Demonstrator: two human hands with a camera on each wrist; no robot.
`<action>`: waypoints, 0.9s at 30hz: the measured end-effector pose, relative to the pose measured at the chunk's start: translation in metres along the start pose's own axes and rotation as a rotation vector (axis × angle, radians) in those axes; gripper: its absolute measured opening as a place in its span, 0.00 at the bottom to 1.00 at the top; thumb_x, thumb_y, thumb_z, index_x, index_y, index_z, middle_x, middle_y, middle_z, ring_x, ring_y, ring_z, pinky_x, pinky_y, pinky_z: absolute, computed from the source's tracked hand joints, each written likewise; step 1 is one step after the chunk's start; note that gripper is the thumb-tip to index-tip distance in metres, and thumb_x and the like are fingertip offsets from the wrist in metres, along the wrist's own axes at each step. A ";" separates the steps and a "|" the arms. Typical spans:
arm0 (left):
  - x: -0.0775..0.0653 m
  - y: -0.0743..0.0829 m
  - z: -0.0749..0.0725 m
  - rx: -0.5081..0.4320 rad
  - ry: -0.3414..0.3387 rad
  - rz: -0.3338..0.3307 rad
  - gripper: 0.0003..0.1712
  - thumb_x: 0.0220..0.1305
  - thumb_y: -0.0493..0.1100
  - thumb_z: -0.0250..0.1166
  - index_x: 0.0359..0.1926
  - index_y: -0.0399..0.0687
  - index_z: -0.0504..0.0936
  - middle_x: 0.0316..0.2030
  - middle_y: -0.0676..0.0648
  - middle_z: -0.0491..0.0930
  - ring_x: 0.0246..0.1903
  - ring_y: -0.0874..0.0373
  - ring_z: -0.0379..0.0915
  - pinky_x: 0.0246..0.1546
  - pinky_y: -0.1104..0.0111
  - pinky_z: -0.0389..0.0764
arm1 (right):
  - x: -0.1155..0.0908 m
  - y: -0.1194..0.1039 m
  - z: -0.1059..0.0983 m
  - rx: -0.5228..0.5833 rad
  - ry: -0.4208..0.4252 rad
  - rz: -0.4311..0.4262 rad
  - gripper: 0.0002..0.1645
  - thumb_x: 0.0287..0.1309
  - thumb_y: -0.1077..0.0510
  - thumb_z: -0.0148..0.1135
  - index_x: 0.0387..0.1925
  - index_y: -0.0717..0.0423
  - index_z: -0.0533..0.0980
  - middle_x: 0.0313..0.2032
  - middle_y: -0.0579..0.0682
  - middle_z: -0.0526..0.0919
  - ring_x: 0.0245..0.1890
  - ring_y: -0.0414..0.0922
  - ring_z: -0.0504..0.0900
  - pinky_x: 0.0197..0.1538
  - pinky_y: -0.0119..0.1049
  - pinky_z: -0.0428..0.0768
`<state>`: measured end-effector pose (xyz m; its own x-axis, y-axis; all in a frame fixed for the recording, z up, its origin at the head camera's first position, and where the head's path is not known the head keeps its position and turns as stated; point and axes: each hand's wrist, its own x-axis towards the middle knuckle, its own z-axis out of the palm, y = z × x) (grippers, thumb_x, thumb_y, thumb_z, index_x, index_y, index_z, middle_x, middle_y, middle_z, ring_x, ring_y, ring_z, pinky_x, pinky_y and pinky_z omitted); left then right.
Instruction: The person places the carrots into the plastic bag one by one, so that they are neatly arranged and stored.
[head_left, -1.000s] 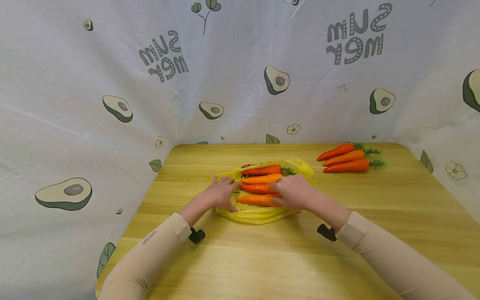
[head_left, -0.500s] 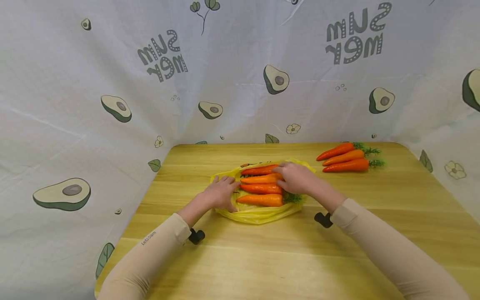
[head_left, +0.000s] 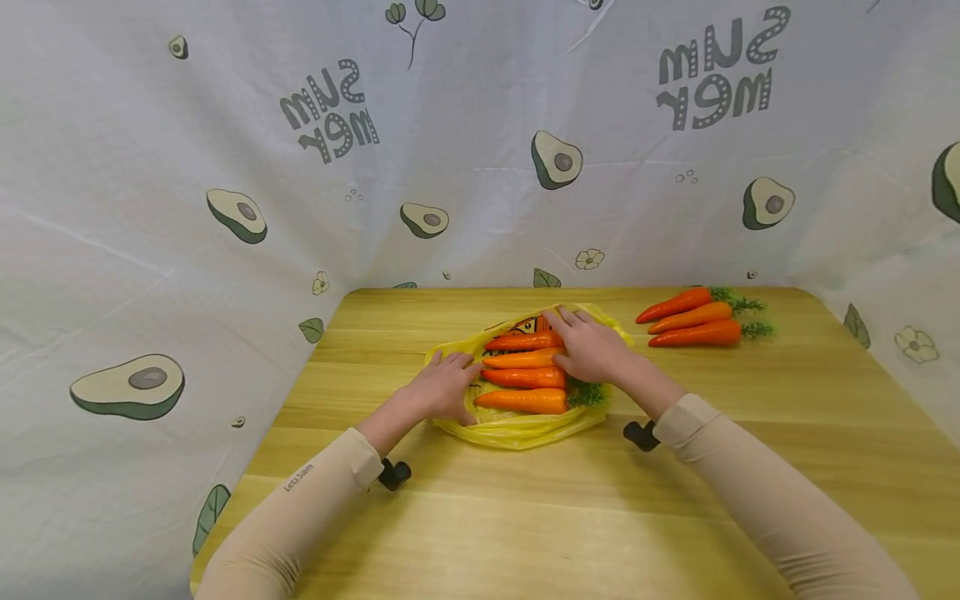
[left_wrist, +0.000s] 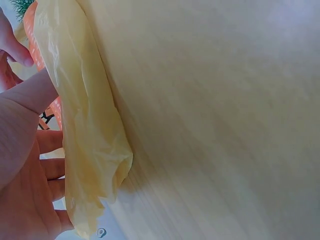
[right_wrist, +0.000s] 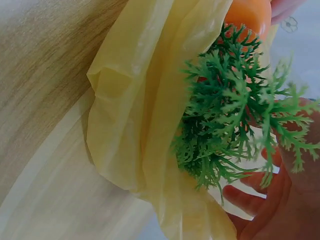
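Note:
A yellow plastic bag [head_left: 517, 435] lies spread on the wooden table, its mouth gaping upward. Inside it several orange carrots [head_left: 522, 401] lie side by side, tips toward the left. My left hand [head_left: 444, 390] rests at the bag's left end with fingers and thumb spread; in the left wrist view the thumb reaches behind the near plastic. Over the bag's far right part, my right hand [head_left: 595, 344] touches the far rim with extended fingers, beside the end of the farthest carrot. Feathery green tops [right_wrist: 230, 115] fill the right wrist view, partly covering that hand.
Three more carrots [head_left: 692, 317] with green tops lie at the back right of the wooden table [head_left: 480, 525]. Behind the table hangs a white curtain [head_left: 480, 167] printed with avocados.
My right hand has moved away from me, from the nearer carrots to the bag's far rim. That rim has spread outward, showing more orange print. My left hand stays put.

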<state>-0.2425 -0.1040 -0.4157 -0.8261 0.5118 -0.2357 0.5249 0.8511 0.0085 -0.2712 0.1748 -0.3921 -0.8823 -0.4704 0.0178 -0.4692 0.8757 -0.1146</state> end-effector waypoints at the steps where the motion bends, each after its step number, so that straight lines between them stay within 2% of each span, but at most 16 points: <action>1: 0.000 0.000 0.000 -0.001 0.002 -0.001 0.57 0.52 0.65 0.75 0.77 0.52 0.60 0.76 0.43 0.57 0.77 0.46 0.50 0.76 0.43 0.48 | 0.001 0.001 0.001 0.006 -0.002 0.008 0.48 0.67 0.49 0.63 0.79 0.56 0.52 0.76 0.67 0.55 0.73 0.69 0.58 0.67 0.64 0.69; 5: 0.000 0.001 0.000 -0.005 0.002 -0.006 0.57 0.52 0.65 0.76 0.77 0.53 0.61 0.77 0.43 0.57 0.77 0.45 0.50 0.76 0.42 0.46 | 0.001 0.003 0.002 0.012 -0.001 0.013 0.48 0.67 0.48 0.63 0.79 0.56 0.52 0.76 0.67 0.56 0.73 0.68 0.59 0.67 0.63 0.68; 9: 0.000 0.001 0.001 -0.003 -0.004 -0.008 0.57 0.52 0.66 0.75 0.78 0.53 0.60 0.77 0.43 0.57 0.77 0.45 0.49 0.76 0.42 0.46 | -0.001 0.003 0.002 0.049 0.010 0.000 0.43 0.66 0.51 0.64 0.77 0.57 0.59 0.73 0.68 0.62 0.71 0.68 0.64 0.68 0.63 0.68; 15: -0.001 0.000 0.002 -0.001 -0.004 -0.009 0.58 0.52 0.66 0.75 0.78 0.53 0.59 0.77 0.43 0.57 0.77 0.45 0.49 0.76 0.43 0.47 | -0.007 -0.002 -0.007 0.140 0.049 -0.025 0.36 0.66 0.55 0.64 0.72 0.57 0.67 0.68 0.67 0.70 0.67 0.65 0.71 0.64 0.62 0.73; 22: 0.000 -0.001 0.000 -0.014 -0.008 -0.009 0.59 0.52 0.66 0.75 0.78 0.53 0.59 0.77 0.43 0.57 0.77 0.45 0.50 0.76 0.43 0.48 | -0.017 -0.004 -0.021 0.184 0.136 -0.055 0.27 0.66 0.56 0.63 0.65 0.59 0.75 0.63 0.65 0.77 0.65 0.64 0.74 0.64 0.61 0.73; 27: -0.001 -0.001 -0.001 -0.024 -0.017 -0.013 0.58 0.52 0.66 0.75 0.78 0.54 0.58 0.76 0.43 0.57 0.77 0.45 0.50 0.75 0.43 0.49 | -0.024 0.003 -0.029 0.192 0.195 -0.051 0.24 0.67 0.56 0.63 0.62 0.58 0.77 0.62 0.63 0.78 0.64 0.64 0.74 0.64 0.61 0.73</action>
<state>-0.2425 -0.1050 -0.4146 -0.8290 0.4990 -0.2526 0.5090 0.8603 0.0290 -0.2525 0.1918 -0.3643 -0.8573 -0.4669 0.2168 -0.5135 0.8059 -0.2947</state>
